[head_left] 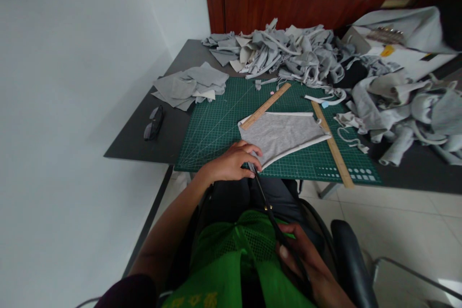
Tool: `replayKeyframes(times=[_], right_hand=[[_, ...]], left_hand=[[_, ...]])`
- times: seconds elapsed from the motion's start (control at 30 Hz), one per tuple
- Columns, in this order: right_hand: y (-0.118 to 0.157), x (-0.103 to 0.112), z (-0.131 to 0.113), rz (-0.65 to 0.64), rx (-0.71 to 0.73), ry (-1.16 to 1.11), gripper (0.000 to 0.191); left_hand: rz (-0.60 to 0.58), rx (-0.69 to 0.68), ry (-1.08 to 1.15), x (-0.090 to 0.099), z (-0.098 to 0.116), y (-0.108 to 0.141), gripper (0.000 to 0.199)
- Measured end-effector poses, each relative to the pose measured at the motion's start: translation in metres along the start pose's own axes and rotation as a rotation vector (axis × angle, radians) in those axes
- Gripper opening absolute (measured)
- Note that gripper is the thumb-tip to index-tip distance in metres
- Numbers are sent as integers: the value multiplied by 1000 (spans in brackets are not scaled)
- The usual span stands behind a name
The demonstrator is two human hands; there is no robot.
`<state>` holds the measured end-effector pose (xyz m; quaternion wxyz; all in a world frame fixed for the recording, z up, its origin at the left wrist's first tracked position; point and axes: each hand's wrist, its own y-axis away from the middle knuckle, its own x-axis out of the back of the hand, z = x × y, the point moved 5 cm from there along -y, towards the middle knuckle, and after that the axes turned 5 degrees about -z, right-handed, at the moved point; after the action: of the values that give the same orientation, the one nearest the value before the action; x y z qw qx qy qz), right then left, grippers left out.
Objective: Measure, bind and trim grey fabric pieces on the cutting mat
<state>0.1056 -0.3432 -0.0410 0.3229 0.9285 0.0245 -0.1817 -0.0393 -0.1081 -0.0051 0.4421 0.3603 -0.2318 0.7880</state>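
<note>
A grey fabric piece (285, 134) with pale folded edges lies on the green cutting mat (207, 127). My left hand (236, 160) pinches its lower left corner at the mat's front edge. Below, my right hand (301, 255) is wrapped around the handles of long black scissors (267, 204). Their blades point up and left, with the tips at the fabric corner beside my left fingers; the blades look nearly together. One wooden ruler (269, 105) lies slantwise over the fabric's upper left edge. A second wooden ruler (337, 154) runs past the right end of the fabric.
Grey fabric scraps (299, 53) are heaped along the back, with more cloth (393, 115) at the right. Flat grey pieces (191, 84) lie at the back left near folded glasses (154, 122). A white box (400, 53) stands back right. A chair armrest (352, 260) is beside my right arm.
</note>
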Motion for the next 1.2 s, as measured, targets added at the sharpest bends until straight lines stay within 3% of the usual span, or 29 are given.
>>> replayKeyframes(times=[0.33,0.5,0.67,0.8,1.2], right_hand=[[1,-1,-4,-22,-2,18,35],[2,-4,-3,-11,-29,-11,41],[0,-3,-1,-61,-26,-7,42],[-1,0,0,-43,-50,29,45],[1,-2,1,-13,-41,-32,42]], left_hand=[[9,-26,-18,-1,-2,2,27],[197,-12,-129,-1,0,18,55],[278,-2,-398,-21,8,37,18],[389,-8,-559,-33,9,45,20],[453,-139,-596,-50,4,48,13]])
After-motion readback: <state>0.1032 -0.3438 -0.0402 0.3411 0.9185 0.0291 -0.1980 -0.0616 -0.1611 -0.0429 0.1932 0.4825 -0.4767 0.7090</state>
